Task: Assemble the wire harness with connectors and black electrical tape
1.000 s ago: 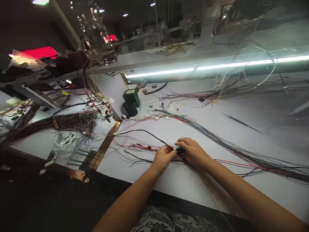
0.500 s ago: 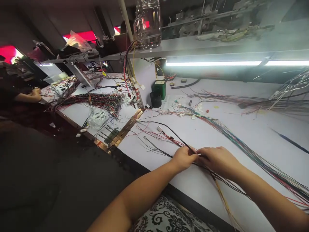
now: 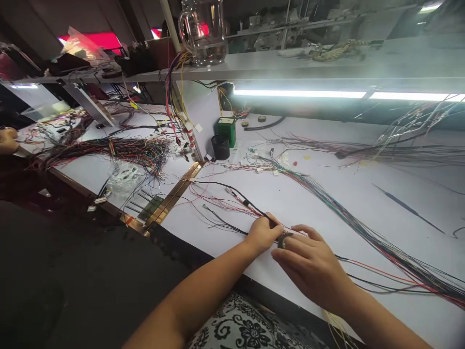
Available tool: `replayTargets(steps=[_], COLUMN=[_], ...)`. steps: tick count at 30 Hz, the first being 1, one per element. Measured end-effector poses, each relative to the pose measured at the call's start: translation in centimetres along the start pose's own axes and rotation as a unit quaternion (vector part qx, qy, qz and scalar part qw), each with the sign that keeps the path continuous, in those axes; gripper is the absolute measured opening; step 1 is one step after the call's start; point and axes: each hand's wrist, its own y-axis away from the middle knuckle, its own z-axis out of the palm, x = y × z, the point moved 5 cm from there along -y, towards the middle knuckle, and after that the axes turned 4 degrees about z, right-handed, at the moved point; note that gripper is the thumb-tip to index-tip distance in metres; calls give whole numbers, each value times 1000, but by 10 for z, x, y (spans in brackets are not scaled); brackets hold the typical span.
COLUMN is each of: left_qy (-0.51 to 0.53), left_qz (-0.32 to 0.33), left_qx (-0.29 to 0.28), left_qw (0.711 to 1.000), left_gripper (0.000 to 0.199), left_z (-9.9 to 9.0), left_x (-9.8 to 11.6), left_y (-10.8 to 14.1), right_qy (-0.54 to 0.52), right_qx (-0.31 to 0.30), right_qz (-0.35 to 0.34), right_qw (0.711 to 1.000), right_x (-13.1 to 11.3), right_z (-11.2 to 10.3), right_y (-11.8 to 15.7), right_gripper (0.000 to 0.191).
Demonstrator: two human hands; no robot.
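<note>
My left hand (image 3: pixel 262 233) is closed around a bundle of thin wires (image 3: pixel 232 226) with a black cable (image 3: pixel 221 184) among them, just above the white bench top. Close beside it, my right hand (image 3: pixel 312 259) grips a small dark roll of tape (image 3: pixel 284 240) between thumb and fingers, its round edge against the bundle. Past my right hand, red and black wires (image 3: pixel 381 269) run out to the right. Yellowish wires (image 3: pixel 337 325) hang over the bench's front edge. Exactly where tape meets wire is hidden by my fingers.
A long wire harness (image 3: pixel 341 213) crosses the bench to the right. Beyond it lies a blue pointed tool (image 3: pixel 403 203). At the back stand a black cup (image 3: pixel 220 147) and a green box (image 3: pixel 227 131). Another person's hand (image 3: pixel 7 140) is at the far left.
My right hand has turned and opened its grip wider, bringing the tape roll into sight. My left hand still pinches the wires. The camera view has swung slightly right.
</note>
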Motion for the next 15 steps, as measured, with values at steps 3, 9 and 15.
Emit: replayTargets(steps=[3,9,15], left_qy=[-20,-16,-49], left_qz=[30,119,127], left_qx=[8,0,-75], left_qw=[999,993,988], left_gripper=[15,16,8], left_z=[0,-7,-16], left_x=[8,21,30], left_y=[11,36,50], right_qy=[27,123,-204], right_qx=[23,42,-121], right_qz=[62,193,250], right_qw=[997,973,939], right_x=[32,107,75], right_z=[-2,8,31], right_y=[3,10,-20], right_gripper=[25,48,43])
